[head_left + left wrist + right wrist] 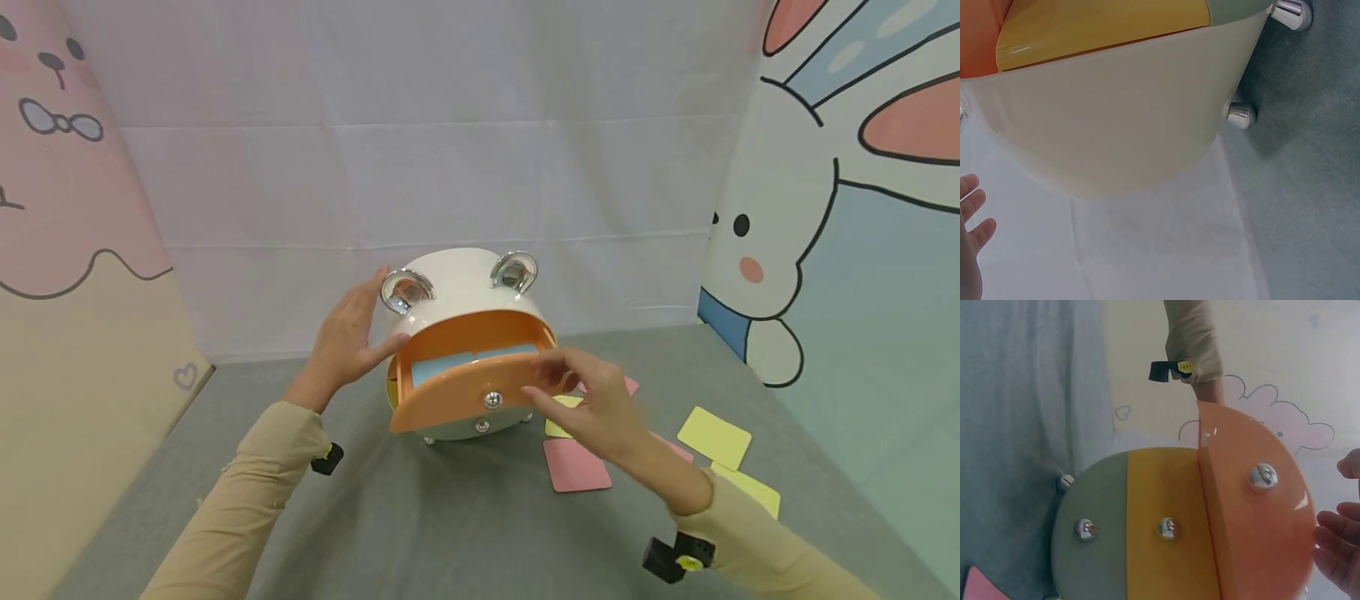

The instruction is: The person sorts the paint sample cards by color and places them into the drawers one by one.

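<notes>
A rounded white drawer box (pixel 459 279) with silver ear-like handles stands on the grey cloth. Its orange top drawer (pixel 442 406) is pulled out, with light blue cards (pixel 438 367) inside. The yellow drawer (pixel 1163 562) and green drawer (pixel 1088 565) below are closed, each with a silver knob. My left hand (pixel 341 342) rests against the box's left side, fingers extended and thumb near the front rim. At the orange drawer's right edge is my right hand (pixel 596 408), thumb and fingers apart; whether its fingertips touch the drawer cannot be told.
Pink cards (pixel 577 467) and yellow cards (pixel 715 437) lie scattered on the grey cloth (pixel 420 525) to the right of the box. Behind stands a white cloth backdrop (pixel 450 167), with cartoon-printed panels (pixel 870 292) at both sides.
</notes>
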Demonstrator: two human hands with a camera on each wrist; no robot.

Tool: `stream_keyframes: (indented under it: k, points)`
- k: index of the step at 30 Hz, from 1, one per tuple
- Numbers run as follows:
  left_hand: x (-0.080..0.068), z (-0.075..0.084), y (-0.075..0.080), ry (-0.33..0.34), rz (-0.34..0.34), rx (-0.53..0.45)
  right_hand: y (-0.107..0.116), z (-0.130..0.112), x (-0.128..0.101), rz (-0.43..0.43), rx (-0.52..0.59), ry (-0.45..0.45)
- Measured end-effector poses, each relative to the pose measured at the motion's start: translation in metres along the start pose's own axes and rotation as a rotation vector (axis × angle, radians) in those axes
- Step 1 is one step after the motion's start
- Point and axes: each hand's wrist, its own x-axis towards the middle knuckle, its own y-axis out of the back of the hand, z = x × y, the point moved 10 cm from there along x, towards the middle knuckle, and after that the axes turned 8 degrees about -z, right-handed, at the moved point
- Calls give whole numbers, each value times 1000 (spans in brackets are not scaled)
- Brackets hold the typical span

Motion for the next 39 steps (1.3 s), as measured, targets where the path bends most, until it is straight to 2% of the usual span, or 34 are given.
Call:
stream_keyframes:
  k: [3, 6, 16, 20, 26, 39]
  points:
    - [0, 0, 1, -3, 3, 3, -15, -4, -9, 44, 5, 45]
    - [1, 0, 1, -1, 1, 2, -28, -1, -16, 75, -8, 34]
    - [1, 0, 1, 5, -7, 3, -52, 10, -25, 185, -9, -75]
    - [1, 0, 0, 1, -6, 3, -55, 11, -28, 233, -11, -104]
    - [0, 1, 1, 0, -3, 3, -56, 6, -29, 300, -10, -65]
    - [-1, 1, 0, 6, -11, -6, -56, 11, -22, 307, -54, -74]
